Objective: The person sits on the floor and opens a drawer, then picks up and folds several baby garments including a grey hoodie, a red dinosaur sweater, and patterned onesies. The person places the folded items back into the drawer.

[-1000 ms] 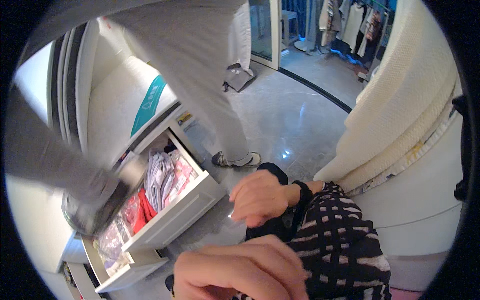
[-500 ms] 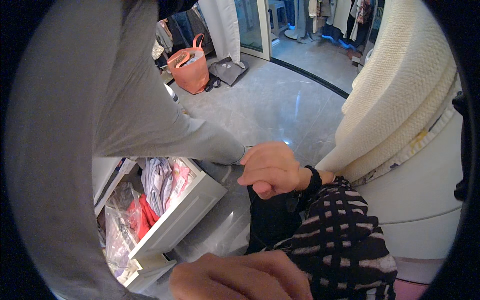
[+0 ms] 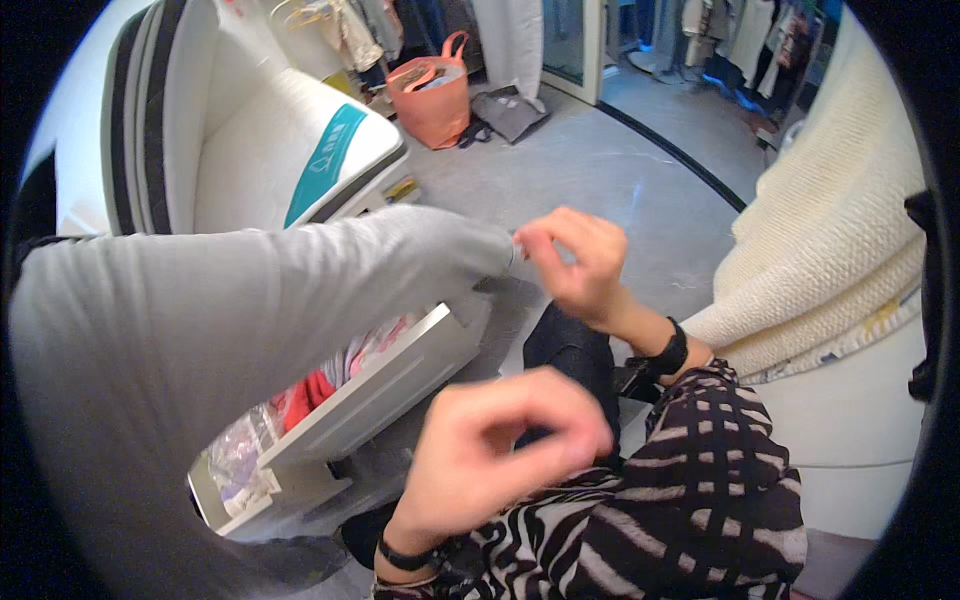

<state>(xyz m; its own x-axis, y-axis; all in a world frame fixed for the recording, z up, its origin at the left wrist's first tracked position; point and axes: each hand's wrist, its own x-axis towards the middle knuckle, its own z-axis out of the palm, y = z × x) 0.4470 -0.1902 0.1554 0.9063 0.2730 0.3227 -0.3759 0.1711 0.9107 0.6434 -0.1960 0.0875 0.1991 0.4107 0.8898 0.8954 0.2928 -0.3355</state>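
Observation:
My right hand (image 3: 582, 262) is curled, thumb and fingertips meeting in a pinch beside the hem of grey trousers (image 3: 250, 290). Whether it grips the hem or something thin is too small to tell. Nearer and lower, my left hand (image 3: 505, 440), smeared by motion, bends its thumb and fingers into a ring; what lies at the fingertips cannot be made out. Dark cuffs circle both wrists. The trousers stretch in from the left and seem to be worn by another person close by. Beyond my left hand, an open white drawer (image 3: 375, 395) holds folded clothes, partly hidden by the trousers.
A coral tote bag (image 3: 430, 105) stands on the grey floor by a flat grey bag (image 3: 510, 112). At upper left sits a white padded piece (image 3: 270, 140) with a teal band. A cream knit cloth (image 3: 850, 210) hangs at right. Clothes hang beyond a glass door (image 3: 570, 45).
My left hand has come up fully into view, its fingers now bent into a ring. My right hand went from a loose fist to a pinch. The view shifted, revealing the white padded piece.

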